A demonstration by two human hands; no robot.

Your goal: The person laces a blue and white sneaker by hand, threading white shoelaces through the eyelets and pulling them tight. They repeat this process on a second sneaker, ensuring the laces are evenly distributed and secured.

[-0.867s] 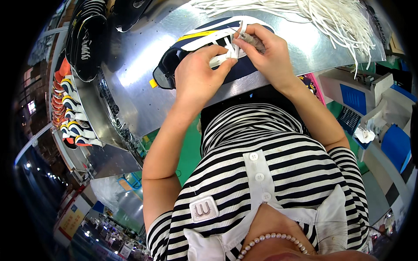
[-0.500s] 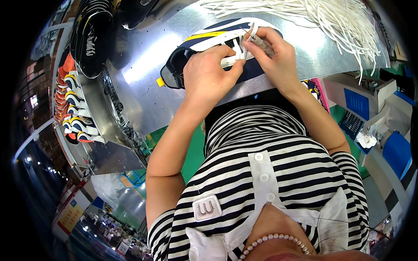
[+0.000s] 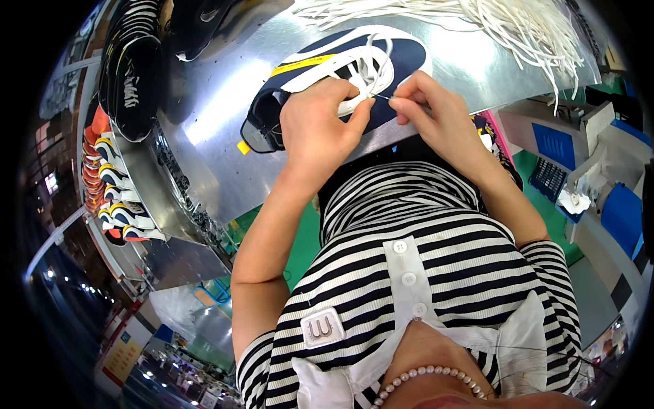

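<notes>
A navy, white and yellow sneaker (image 3: 411,63) lies on its side on the metal table, toe to the right. My left hand (image 3: 319,126) pinches the white eyelet edge with thumb and forefinger, over the tongue opening. A white shoelace (image 3: 368,68) runs through the eyelets and loops loosely above the shoe. Just right of my left fingertips, my right hand (image 3: 432,112) is closed on a thin lacing hook (image 3: 383,97). Its slim shaft points at the eyelet edge; the handle is hidden in my palm.
A heap of white laces (image 3: 504,27) covers the table's far right. Black shoes (image 3: 136,82) stand at the far left, near a row of white and orange shoes (image 3: 116,180). The metal table's (image 3: 225,163) near edge runs before my body.
My right hand has drawn back toward me with the hook, from above the eyelets to beside my left fingertips. A lace loop now stands clear over the shoe, which has shifted slightly left.
</notes>
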